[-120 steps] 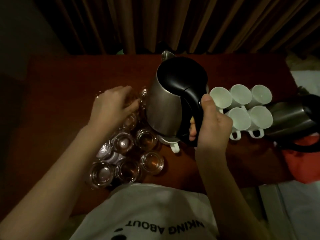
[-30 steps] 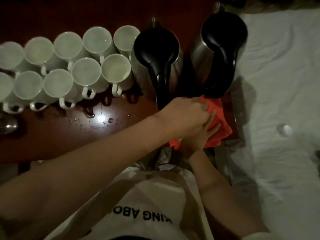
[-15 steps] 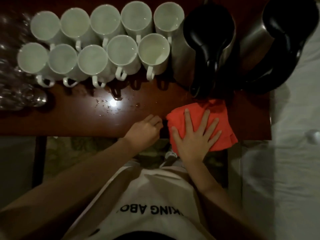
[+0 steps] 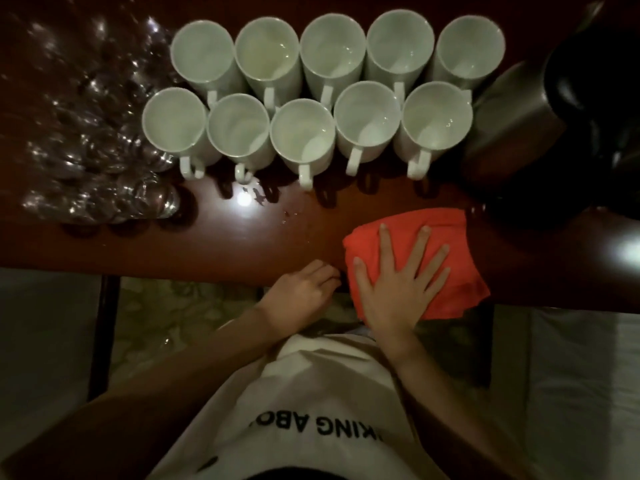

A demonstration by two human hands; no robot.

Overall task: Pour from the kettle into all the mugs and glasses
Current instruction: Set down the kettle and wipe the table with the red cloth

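Head view — taking the orange cloth [image 4: 450, 244] as landmark. The right hand [image 4: 398, 289] lay flat on the cloth, fingers [image 4: 420, 251] spread wide and pressing, gripping nothing. The left hand [image 4: 301, 292] sat just left of the cloth at the near edge of the desk [image 4: 104, 244], fingers curled loosely; whether they pinched anything could not be told.

The kettle [image 4: 512, 126] stood beyond the cloth and to its right, upright, steel body with dark lid and handle; much of it sat in shadow at the frame edge. From the right fingers it lay forward and rightward, apart from them — that hand looked the nearer. The handle seemed to face the near side, though darkness blurred it.

The mugs [image 4: 304, 133] stood in two rows beyond the cloth and to its left, handles toward the person, several showing liquid. The glasses [image 4: 97, 150] clustered further left, blurred. Droplets [image 4: 256, 199] spotted the desk left of the cloth; wiping them appeared likely the step in hand.
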